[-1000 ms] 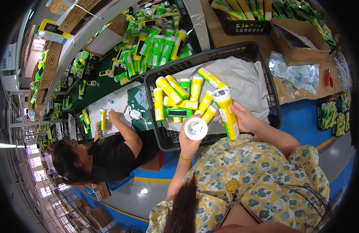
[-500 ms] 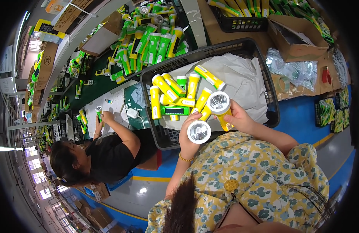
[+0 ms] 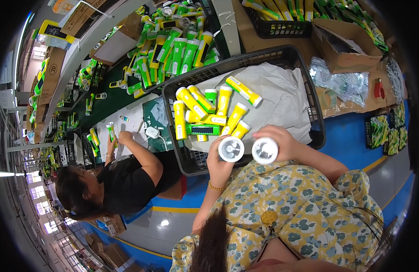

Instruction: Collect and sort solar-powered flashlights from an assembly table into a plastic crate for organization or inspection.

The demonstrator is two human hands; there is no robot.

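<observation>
My left hand [image 3: 218, 166] is closed round a flashlight [image 3: 231, 149], whose round white-rimmed lens faces up at me. Close beside it on the right, my right hand [image 3: 282, 139] grips a second flashlight [image 3: 264, 151], also lens up, its body hidden beneath the head. Both are held at the near edge of a black plastic crate [image 3: 319, 131]. In the crate, on crumpled white paper [image 3: 282, 93], lie several yellow and green flashlights [image 3: 224, 100]. One of them, a green flashlight with a dark panel [image 3: 203, 130], lies sideways near the front.
A co-worker in black [image 3: 128, 186] sits at left, holding a green flashlight [image 3: 111, 131] over a green bench. Behind is a heap of flashlights [image 3: 178, 56]. At right stand an open cardboard box [image 3: 345, 50], plastic bags [image 3: 341, 84] and a tape roll [image 3: 330, 97].
The right flashlight has come down and turned lens up, hiding its yellow body. My left hand's flashlight has risen slightly. The co-worker's flashlight has shifted left and stands more upright.
</observation>
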